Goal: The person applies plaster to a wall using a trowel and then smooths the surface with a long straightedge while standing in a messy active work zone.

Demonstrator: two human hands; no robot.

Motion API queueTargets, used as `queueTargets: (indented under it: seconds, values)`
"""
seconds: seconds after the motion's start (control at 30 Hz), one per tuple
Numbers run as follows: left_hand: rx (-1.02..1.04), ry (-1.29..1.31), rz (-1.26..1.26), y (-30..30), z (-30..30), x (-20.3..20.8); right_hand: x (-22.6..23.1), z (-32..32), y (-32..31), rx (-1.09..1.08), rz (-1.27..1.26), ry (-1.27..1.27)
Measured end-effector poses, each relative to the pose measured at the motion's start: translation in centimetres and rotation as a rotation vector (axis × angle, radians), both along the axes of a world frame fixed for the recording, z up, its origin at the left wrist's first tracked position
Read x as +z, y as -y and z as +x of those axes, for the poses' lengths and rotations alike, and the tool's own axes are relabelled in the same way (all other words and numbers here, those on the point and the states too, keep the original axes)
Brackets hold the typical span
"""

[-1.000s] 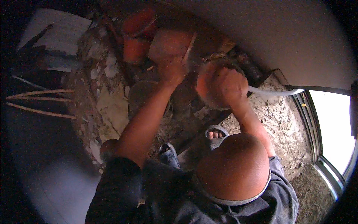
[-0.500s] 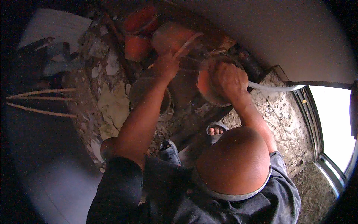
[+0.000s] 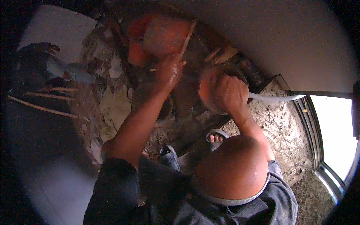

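My left hand [image 3: 168, 73], wet and shining on its back, is closed round a thin light wooden stick [image 3: 188, 37] that slants up and away. Beyond it lies a blurred orange-red rounded object [image 3: 167, 34], perhaps a bucket; I cannot tell if the stick touches it. To the right, my right hand [image 3: 228, 90] has its fingers curled over an orange round vessel [image 3: 204, 87], smeared by motion and partly hidden under the hand. Below my left forearm shows part of a dark round bucket [image 3: 167, 108].
A pale hose or pipe [image 3: 277, 98] runs right from behind my right hand. Rough muddy ground [image 3: 279, 127] lies beside a bright opening. At left are another person's jeans [image 3: 62, 71], wooden poles [image 3: 45, 107] and crumpled sacking [image 3: 114, 101]. A wall [image 3: 281, 41] slants across the upper right.
My left hand has moved slightly down, and its stick now stands steeper. The orange-red object beyond it looks larger and shifted left. My right hand stays on the vessel. The other person has moved.
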State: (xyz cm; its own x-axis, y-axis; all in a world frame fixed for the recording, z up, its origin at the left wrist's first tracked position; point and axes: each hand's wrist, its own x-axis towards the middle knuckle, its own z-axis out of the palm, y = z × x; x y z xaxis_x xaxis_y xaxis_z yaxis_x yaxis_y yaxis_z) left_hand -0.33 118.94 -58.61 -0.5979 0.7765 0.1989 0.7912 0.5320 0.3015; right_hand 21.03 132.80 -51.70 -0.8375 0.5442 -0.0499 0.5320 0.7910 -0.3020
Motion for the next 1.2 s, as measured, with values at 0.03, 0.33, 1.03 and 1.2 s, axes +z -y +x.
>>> queueTargets:
  seconds: [0.03,0.33,1.03,1.2]
  values:
    - [0.011,-0.008,-0.008,-0.1,0.1,-0.6,-0.3,-0.1,0.3,0.016,0.036,-0.065]
    - [0.24,0.978,0.081,1.0,-1.4,-1.0,0.8,-1.7,-0.8,-0.022,-0.035,0.093]
    - [0.304,1.107,0.985,-6.2,-10.2,-1.8,-1.8,-0.5,-3.5,-0.178,-0.225,0.216]
    - [0.654,1.531,0.851,-2.5,-7.3,-10.0,-2.1,-0.3,-2.7,-0.124,-0.253,0.207]
